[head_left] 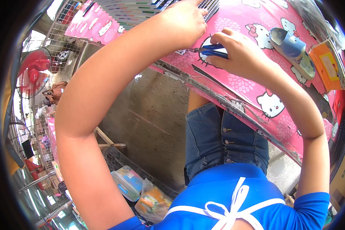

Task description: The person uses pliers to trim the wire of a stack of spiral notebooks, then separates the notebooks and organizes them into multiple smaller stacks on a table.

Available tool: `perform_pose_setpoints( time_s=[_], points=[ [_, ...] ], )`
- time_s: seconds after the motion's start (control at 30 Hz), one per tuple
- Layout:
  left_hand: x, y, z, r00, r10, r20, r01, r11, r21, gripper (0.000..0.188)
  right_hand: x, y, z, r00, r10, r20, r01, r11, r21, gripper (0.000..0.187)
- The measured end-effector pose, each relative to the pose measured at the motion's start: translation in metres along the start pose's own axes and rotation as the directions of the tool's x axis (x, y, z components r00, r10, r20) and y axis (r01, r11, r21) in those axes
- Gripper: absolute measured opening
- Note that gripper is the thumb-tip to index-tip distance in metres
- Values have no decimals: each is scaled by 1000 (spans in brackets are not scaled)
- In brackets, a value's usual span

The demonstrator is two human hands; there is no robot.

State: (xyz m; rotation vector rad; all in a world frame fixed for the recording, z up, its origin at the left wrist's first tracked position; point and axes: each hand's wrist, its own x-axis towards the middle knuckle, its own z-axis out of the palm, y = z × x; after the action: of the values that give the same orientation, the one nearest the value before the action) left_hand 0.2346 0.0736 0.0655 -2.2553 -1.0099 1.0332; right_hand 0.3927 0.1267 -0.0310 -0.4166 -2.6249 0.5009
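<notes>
Blue-handled pliers [215,51] rest in my right hand [239,51], with thumb and fingers closed round the grips. Their grey jaws point left and reach a small pale piece at the edge of my left forearm, which hides part of it. My left hand [186,23] lies over the far side of the table, its fingers spread out beside a dark dotted strip [211,8]. Under and beyond that forearm a fan of many thin, printed strips [122,13] covers the table. What lies beneath my left palm is hidden.
A pink patterned cloth covers the table [249,82], whose front edge is worn. At right are a blue slipper-shaped item [291,48], an orange packet [327,65] and clear plastic. A red fan [34,71] stands far left. Below, a basket holds a plastic box [128,182] and a bag [153,199].
</notes>
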Motion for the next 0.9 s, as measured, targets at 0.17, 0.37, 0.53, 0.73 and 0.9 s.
perform_pose_setpoints(
  time_s=[0.17,0.37,0.53,0.73,0.9],
  points=[
    [-5,-3,8,994,30,-104,-41,994,-103,21,-11,1,17,989,-75,-129,62,993,-98,36],
    [-26,21,44,625,-138,-768,47,989,-139,17,0,1,19,1000,0,-25,2,996,87,34],
    [-88,3,77,132,-367,-921,477,838,-265,27,26,11,-4,873,270,405,-402,870,286,32],
    [-50,20,180,-350,-864,362,-419,-202,-885,36,37,14,-15,667,405,625,-732,513,448,43],
    [12,36,214,-194,-813,548,-692,-282,-664,57,11,-2,0,988,56,144,-48,997,-55,51]
  ],
)
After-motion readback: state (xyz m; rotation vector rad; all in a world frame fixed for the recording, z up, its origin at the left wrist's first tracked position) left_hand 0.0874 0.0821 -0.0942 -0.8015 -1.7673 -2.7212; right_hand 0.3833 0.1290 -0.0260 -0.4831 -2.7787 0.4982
